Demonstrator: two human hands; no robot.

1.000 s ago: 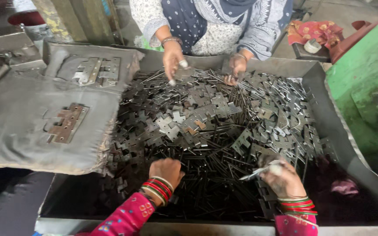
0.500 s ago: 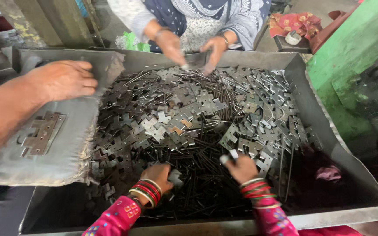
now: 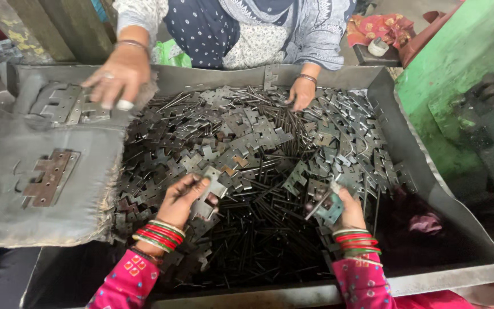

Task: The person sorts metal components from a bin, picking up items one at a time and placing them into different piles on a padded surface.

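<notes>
Left hand (image 3: 183,197), lower centre-left of the frame, pinches a notched hinge leaf (image 3: 210,197) between thumb and curled fingers; the leaf sits just right of the palm, tilted, long axis running roughly lower-left to upper-right. Right hand (image 3: 347,209), lower centre-right, is closed around a second hinge leaf (image 3: 330,207) with a thin pin (image 3: 314,209) poking out to its left, pin axis slanting down-left. So the 2 held parts face each other across a gap of loose stock, well apart; the pin end points toward the left hand, which is the nearer hand to the centre of the pile. Both sit over the heap of hinge leaves and pins (image 3: 258,149) filling the grey metal tray (image 3: 430,171). Sleeves are pink, red and green bangles on both wrists. Across the tray, top of frame, a co-worker: 1 hand (image 3: 115,74) at upper left resting on the hinge plates (image 3: 67,103) on a grey cloth (image 3: 7,189), the other (image 3: 303,92) at upper centre down in the pile. 1 rusty assembled hinge (image 3: 48,177) lies on the cloth at left. Green painted machine body (image 3: 458,63) at right edge.
</notes>
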